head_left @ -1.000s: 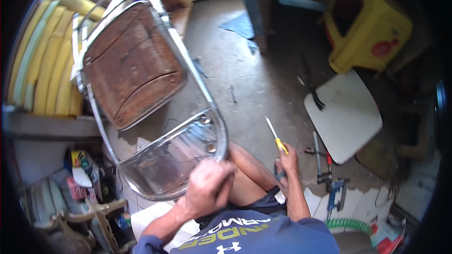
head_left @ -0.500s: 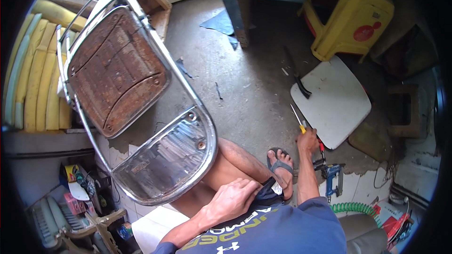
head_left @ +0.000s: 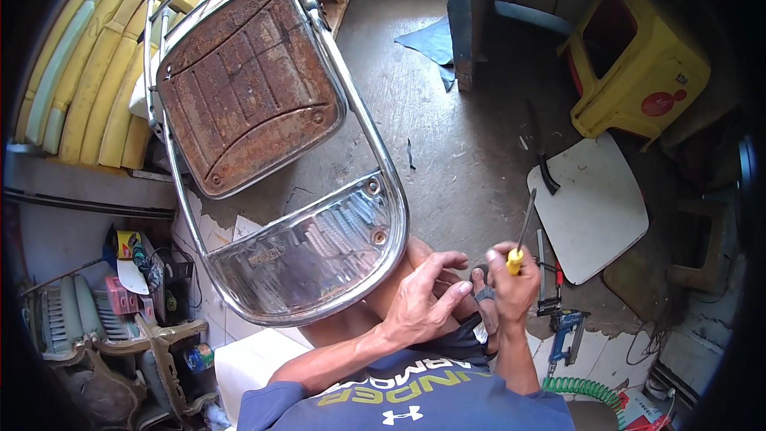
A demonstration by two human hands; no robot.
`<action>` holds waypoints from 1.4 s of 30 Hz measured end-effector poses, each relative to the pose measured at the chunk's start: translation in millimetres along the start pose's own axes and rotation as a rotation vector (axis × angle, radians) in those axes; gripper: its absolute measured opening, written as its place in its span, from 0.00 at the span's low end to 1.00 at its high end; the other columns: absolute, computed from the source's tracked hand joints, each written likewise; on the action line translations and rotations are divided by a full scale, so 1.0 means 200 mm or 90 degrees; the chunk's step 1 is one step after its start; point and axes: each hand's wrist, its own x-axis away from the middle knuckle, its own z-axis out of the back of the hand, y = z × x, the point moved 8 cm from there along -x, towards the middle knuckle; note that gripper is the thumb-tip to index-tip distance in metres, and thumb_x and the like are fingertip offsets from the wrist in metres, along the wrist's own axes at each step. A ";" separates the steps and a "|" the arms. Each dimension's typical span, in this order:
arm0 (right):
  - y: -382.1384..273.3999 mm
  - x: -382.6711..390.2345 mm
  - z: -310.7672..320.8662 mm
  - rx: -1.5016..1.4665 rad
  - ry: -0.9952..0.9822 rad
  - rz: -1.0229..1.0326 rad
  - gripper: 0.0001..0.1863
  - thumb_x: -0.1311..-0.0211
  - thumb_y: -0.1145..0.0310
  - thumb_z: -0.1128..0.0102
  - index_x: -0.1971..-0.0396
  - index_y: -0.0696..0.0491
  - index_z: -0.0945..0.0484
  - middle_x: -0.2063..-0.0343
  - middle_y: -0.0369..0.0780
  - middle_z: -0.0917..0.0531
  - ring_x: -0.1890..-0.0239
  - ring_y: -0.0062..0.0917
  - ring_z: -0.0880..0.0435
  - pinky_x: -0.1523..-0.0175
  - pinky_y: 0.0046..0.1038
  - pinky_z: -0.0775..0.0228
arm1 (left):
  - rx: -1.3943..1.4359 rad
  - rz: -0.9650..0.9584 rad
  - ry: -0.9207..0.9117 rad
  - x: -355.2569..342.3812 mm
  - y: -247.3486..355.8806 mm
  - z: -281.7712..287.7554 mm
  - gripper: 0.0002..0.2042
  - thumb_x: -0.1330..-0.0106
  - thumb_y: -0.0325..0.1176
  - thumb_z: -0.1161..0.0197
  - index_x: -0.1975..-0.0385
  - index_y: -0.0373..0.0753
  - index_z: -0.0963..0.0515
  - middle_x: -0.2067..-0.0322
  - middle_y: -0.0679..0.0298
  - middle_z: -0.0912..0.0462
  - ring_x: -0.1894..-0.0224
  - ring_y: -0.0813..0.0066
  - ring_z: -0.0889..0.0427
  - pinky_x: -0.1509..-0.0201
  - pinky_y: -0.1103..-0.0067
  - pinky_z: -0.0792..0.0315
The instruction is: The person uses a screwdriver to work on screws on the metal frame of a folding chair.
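Observation:
My right hand (head_left: pixel 513 291) grips the yellow handle of a screwdriver (head_left: pixel 515 260), its thin metal shaft slanting up and away. To its left is my left hand (head_left: pixel 424 297), fingers apart and with nothing in it, above my legs. A metal chair frame (head_left: pixel 396 183) leans in front of me on the left, its curved end by my thigh. It carries a rusty brown seat plate (head_left: pixel 251 88) and a shiny metal back panel (head_left: pixel 319 243) with two screw holes at its right side. Neither hand touches the chair.
A pale board (head_left: pixel 594 211) lies on the floor at right, with a black-handled tool (head_left: pixel 548 175) over its edge. Beyond it stands a yellow plastic stool (head_left: pixel 638 64). A blue air stapler (head_left: pixel 566 335) with green coiled hose (head_left: pixel 586 387) lies near my right arm. Yellow foam pads (head_left: pixel 92 72) are stacked left.
My right hand has lifted the screwdriver from beside the board and brought it nearer me. My left hand has risen off my lap and its fingers have spread. The view has shifted.

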 end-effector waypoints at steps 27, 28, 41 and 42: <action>-0.57 0.26 -0.20 0.366 -0.234 0.484 0.26 0.45 0.75 0.28 0.44 0.55 0.16 0.69 0.44 0.13 0.71 0.32 0.11 0.67 0.31 0.19 | 0.620 -0.097 0.168 -0.06 0.08 0.51 0.08 0.21 0.33 0.45 0.53 0.34 0.26 0.61 0.55 0.17 0.57 0.59 0.10 0.55 0.69 0.10; -0.56 0.26 -0.21 0.377 -0.241 0.480 0.26 0.46 0.75 0.28 0.44 0.54 0.16 0.69 0.43 0.12 0.70 0.32 0.11 0.67 0.31 0.19 | 0.608 -0.099 0.171 -0.06 0.07 0.51 0.08 0.21 0.33 0.45 0.53 0.34 0.26 0.61 0.55 0.17 0.57 0.59 0.10 0.55 0.69 0.10; -0.59 0.27 -0.20 0.464 -0.219 0.504 0.24 0.47 0.75 0.27 0.46 0.52 0.14 0.72 0.41 0.14 0.74 0.30 0.13 0.68 0.30 0.20 | 0.396 -0.093 0.228 -0.05 0.07 0.54 0.09 0.22 0.31 0.42 0.53 0.31 0.23 0.62 0.57 0.15 0.61 0.68 0.10 0.58 0.74 0.11; -0.59 0.26 -0.19 0.467 -0.224 0.485 0.24 0.46 0.75 0.27 0.46 0.52 0.14 0.73 0.42 0.15 0.74 0.30 0.13 0.68 0.30 0.20 | 0.356 -0.092 0.231 -0.06 0.08 0.55 0.09 0.22 0.30 0.42 0.52 0.31 0.23 0.63 0.57 0.15 0.62 0.68 0.10 0.57 0.74 0.11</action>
